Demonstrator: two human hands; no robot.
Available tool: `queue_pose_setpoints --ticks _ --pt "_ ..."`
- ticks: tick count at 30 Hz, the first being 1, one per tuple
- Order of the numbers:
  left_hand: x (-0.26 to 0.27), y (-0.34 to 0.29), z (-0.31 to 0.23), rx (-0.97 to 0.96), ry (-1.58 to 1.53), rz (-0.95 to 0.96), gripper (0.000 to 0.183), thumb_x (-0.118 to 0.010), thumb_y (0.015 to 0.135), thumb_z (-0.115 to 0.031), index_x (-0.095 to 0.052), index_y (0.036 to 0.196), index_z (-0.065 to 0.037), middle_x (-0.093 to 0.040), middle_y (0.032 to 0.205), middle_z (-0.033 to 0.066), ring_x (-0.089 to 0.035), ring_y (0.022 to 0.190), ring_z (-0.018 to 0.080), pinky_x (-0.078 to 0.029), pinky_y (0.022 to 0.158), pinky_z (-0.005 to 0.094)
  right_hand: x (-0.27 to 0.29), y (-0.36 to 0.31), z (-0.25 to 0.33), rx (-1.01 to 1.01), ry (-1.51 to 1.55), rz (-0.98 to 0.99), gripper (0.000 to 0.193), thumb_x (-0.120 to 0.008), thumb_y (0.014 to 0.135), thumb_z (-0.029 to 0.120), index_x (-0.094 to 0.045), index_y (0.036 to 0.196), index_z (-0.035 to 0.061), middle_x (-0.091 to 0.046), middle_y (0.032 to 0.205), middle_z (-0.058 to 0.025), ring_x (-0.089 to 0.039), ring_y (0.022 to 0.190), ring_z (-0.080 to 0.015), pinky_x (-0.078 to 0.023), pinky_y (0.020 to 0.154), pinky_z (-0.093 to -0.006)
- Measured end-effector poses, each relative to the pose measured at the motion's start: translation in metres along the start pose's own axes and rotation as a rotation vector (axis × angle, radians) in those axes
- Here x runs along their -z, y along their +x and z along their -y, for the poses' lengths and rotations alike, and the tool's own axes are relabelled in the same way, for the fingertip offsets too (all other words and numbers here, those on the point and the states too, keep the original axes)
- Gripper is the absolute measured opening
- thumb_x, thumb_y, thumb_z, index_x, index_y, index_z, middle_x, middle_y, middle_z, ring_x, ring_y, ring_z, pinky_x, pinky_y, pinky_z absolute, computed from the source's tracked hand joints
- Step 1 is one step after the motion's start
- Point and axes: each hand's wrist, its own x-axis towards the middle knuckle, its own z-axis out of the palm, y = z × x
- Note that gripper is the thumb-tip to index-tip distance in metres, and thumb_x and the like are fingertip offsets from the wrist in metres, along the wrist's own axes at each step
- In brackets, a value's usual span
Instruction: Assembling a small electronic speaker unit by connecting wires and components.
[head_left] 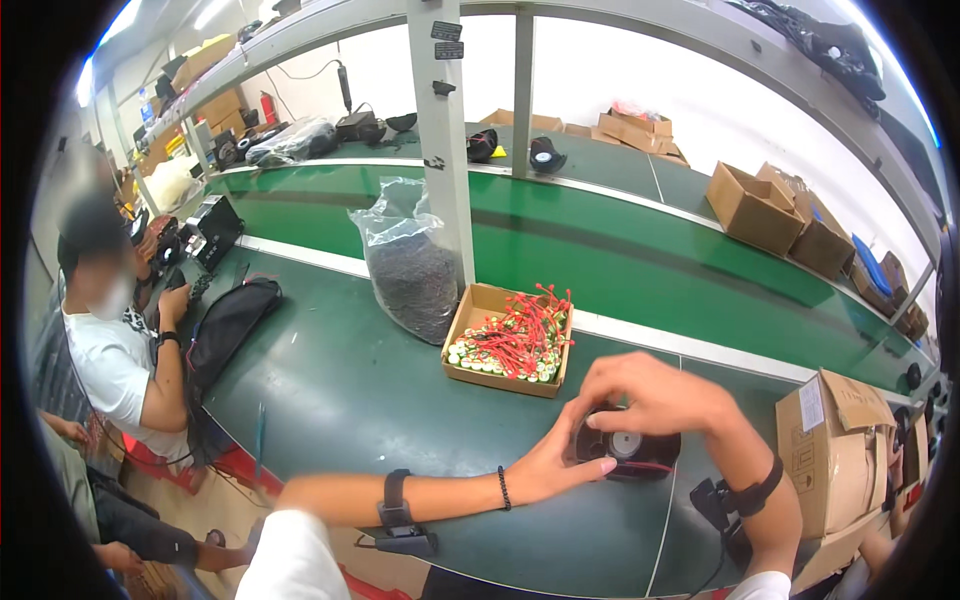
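Both hands close on a small black round part (632, 452) with a pale disc at its centre and a thin red wire along its lower edge; it sits on the green table (340, 390) right in front of the person. The left hand (553, 462) cups the part's left side, thumb stretched along its lower edge and fingers curled up against its rim, so the hand is closed on the part. The right hand (650, 392) comes over the top, fingers bent down onto the upper rim, also gripping it. The left forearm carries a black wrist strap (396, 500) and a thin bead bracelet (504, 488); the right wrist wears a black band (757, 490). Just beyond the hands, a little to the left, stands a shallow cardboard tray (462, 330) filled with small round pieces and a tangle of red wires (525, 330). Beside it, further left and leaning at a grey upright post (446, 150), is a clear plastic bag (408, 262) of dark small parts. To the right of the hands, near the table edge, is an open cardboard box (835, 450). Behind the tray runs a green conveyor belt (640, 255) with more cardboard boxes (752, 207) on its far side. At the far left another person (120, 350) in a white shirt sits at the table, next to a black bag (228, 322).
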Motion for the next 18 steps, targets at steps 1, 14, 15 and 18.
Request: queue_pose_setpoints --ticks 1,14,15,18 --pt "-0.005 0.0 -0.017 0.155 -0.29 -0.059 0.092 -0.072 0.093 -0.014 -0.008 0.16 -0.013 -0.03 0.152 0.0139 -0.044 0.133 0.0223 -0.054 0.094 0.0351 0.007 0.002 0.002 -0.045 0.186 -0.058 0.026 -0.07 0.087 0.014 -0.072 0.11 0.0026 -0.071 0.106 -0.0134 -0.071 0.093 -0.0252 -0.056 0.085 -0.0378" --pt "-0.001 0.002 -0.02 0.067 -0.229 0.063 0.083 -0.067 0.097 -0.014 -0.014 0.16 -0.012 -0.039 0.148 0.0131 -0.041 0.137 0.0197 -0.047 0.105 0.0341 0.035 0.149 -0.008 -0.03 0.048 -0.318 0.018 -0.07 0.085 0.012 -0.076 0.096 -0.001 -0.074 0.084 -0.0189 -0.072 0.077 -0.0298 -0.056 0.074 -0.0376" --pt "0.003 0.001 -0.024 0.094 -0.199 0.071 0.082 -0.065 0.098 -0.014 -0.012 0.16 -0.009 -0.038 0.15 0.0141 -0.037 0.141 0.0202 -0.038 0.114 0.0362 0.031 0.163 0.0 0.052 -0.011 -0.25 0.019 -0.069 0.085 0.013 -0.076 0.097 -0.0001 -0.074 0.086 -0.0195 -0.071 0.077 -0.032 -0.056 0.075 -0.0383" --pt "0.004 -0.006 -0.014 0.019 -0.266 0.008 0.082 -0.066 0.098 -0.018 -0.013 0.158 -0.003 -0.035 0.152 0.016 -0.032 0.145 0.0218 -0.03 0.119 0.038 0.003 0.22 0.002 0.035 -0.381 -0.021 0.029 -0.07 0.084 0.025 -0.076 0.102 0.0019 -0.073 0.088 -0.0228 -0.07 0.079 -0.0394 -0.057 0.078 -0.0424"
